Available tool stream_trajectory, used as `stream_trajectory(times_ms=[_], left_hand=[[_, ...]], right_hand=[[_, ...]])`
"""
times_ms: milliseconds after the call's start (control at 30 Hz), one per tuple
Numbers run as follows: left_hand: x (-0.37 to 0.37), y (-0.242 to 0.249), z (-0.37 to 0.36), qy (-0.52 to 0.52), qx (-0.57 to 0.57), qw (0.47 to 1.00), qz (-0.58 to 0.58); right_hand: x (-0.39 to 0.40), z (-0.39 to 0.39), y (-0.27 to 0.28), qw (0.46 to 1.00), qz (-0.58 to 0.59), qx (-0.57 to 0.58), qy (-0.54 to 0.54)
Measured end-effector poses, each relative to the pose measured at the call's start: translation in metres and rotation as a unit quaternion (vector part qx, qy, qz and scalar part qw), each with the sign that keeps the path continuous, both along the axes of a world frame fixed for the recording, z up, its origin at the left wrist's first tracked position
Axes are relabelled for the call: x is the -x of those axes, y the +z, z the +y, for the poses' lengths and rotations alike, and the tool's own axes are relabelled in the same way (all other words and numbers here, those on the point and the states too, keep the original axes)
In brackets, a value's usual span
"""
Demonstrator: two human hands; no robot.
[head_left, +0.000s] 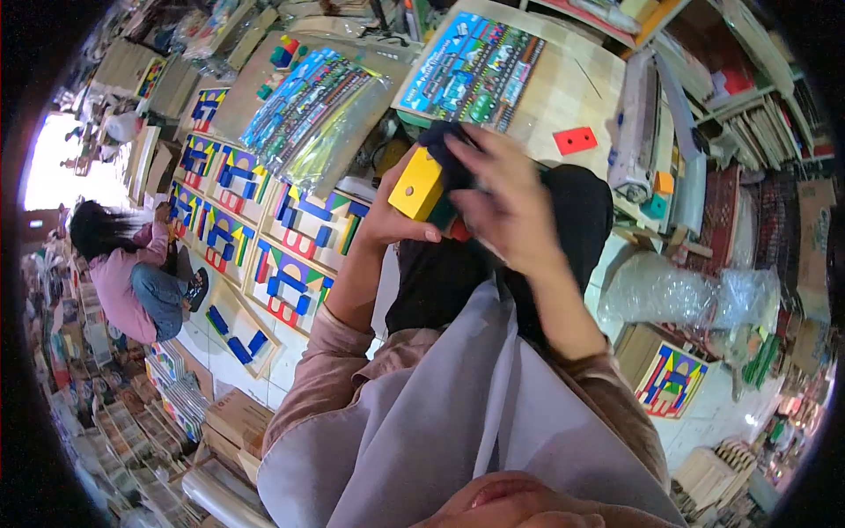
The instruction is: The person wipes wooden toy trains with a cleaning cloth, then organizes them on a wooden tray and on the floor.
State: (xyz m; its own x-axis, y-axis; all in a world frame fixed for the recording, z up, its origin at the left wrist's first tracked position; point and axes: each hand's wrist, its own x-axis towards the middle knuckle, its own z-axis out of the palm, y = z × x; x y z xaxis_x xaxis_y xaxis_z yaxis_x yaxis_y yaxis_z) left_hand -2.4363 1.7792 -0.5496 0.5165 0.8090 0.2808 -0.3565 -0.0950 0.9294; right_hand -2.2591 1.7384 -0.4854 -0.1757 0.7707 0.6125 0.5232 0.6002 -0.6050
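Observation:
My left hand (393, 211) grips a yellow wooden block (416, 187) with a round hole in its face, held above my lap. Against the block's right side, my right hand (515, 198) presses a dark cloth (451, 158); its fingers are smeared by motion. Small green and red parts show below the block, partly hidden by my hands. On the board in front of me lies a flat red piece (575, 140) with two dark holes. Printed picture sheets (480, 70) lie beyond my hands.
Wooden trays of coloured blocks (299, 220) cover the floor at the left. Plastic-wrapped printed sheets (308, 114) lie at the front left. Another person (132, 273) crouches at the far left. Bubble-wrapped goods (678, 290) and another block tray (673, 380) are at the right.

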Motion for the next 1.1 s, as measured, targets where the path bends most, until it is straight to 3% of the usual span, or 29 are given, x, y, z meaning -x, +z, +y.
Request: stream_trajectory(times_ms=[67, 133, 200, 267, 300, 333, 400, 433, 467, 567, 633, 700, 733, 767, 800, 833, 867, 933, 967, 1000, 1067, 1100], left_hand=[[-0.002, -0.029, -0.001, 0.114, 0.027, 0.993, -0.010], [-0.003, -0.028, 0.001, 0.165, 0.035, 0.985, -0.041], [0.013, -0.034, 0.002, 0.151, 0.041, 0.988, -0.004], [0.018, -0.034, 0.009, 0.133, 0.041, 0.990, -0.020], [0.020, -0.036, 0.003, 0.115, 0.052, 0.991, -0.033], [0.021, -0.034, 0.001, 0.109, 0.061, 0.992, -0.031], [0.020, -0.020, 0.004, 0.050, -0.020, 0.998, 0.019], [0.024, -0.009, 0.003, 0.052, -0.145, 0.973, 0.175], [0.028, -0.020, -0.002, 0.068, -0.109, 0.965, 0.230], [0.042, -0.033, 0.002, 0.122, -0.218, 0.940, 0.234], [0.047, -0.039, -0.018, 0.186, 0.061, 0.972, 0.128], [0.052, -0.049, -0.024, 0.185, 0.093, 0.976, 0.069], [0.054, -0.053, -0.025, 0.189, 0.126, 0.974, 0.010], [0.056, -0.053, -0.026, 0.172, 0.149, 0.974, -0.008], [0.051, -0.045, -0.028, 0.173, 0.156, 0.973, -0.002], [0.049, -0.042, -0.026, 0.168, 0.103, 0.979, 0.042], [0.047, -0.041, -0.023, 0.162, 0.047, 0.982, 0.083], [0.044, -0.041, -0.018, 0.183, 0.024, 0.972, 0.144], [0.043, -0.041, -0.018, 0.211, 0.004, 0.956, 0.205], [0.043, -0.046, -0.020, 0.209, 0.003, 0.956, 0.207], [0.042, -0.059, -0.023, 0.303, 0.036, 0.944, 0.127], [0.042, -0.054, -0.023, 0.281, 0.072, 0.953, 0.090]], right_hand=[[0.043, 0.008, -0.044, 0.995, 0.062, -0.007, -0.083], [0.042, -0.009, -0.077, 0.998, 0.021, -0.014, -0.055], [0.033, -0.035, -0.083, 0.999, -0.014, -0.011, -0.028], [0.007, -0.049, -0.073, 0.970, -0.043, 0.058, 0.231], [0.003, -0.052, -0.069, 0.968, -0.028, 0.070, 0.238], [0.004, -0.041, -0.053, 0.984, 0.048, 0.005, 0.171], [-0.008, -0.008, -0.032, 0.986, 0.122, 0.083, 0.075], [0.001, 0.008, -0.036, 0.988, 0.118, 0.070, 0.076], [0.019, 0.020, -0.041, 0.989, 0.115, 0.058, 0.078], [0.032, 0.020, -0.063, 0.991, 0.083, 0.077, 0.078], [0.021, 0.005, -0.072, 0.992, 0.064, 0.081, 0.069], [-0.011, -0.011, -0.079, 0.986, -0.133, 0.056, 0.087], [-0.028, -0.011, -0.075, 0.985, -0.136, 0.058, 0.090], [-0.044, -0.010, -0.063, 0.983, -0.073, 0.134, 0.101], [-0.052, -0.012, -0.053, 0.971, -0.005, 0.214, 0.105], [-0.048, -0.008, -0.042, 0.970, 0.085, 0.221, 0.058], [-0.032, -0.002, -0.047, 0.970, 0.086, 0.220, 0.053], [0.009, 0.009, -0.065, 0.995, 0.057, 0.076, 0.031], [0.018, 0.005, -0.071, 0.995, 0.058, 0.076, 0.028], [0.027, -0.003, -0.074, 0.995, 0.072, 0.064, 0.006], [0.025, -0.020, -0.085, 0.995, 0.087, 0.043, -0.014], [0.005, -0.037, -0.094, 0.994, 0.045, 0.090, 0.053]])
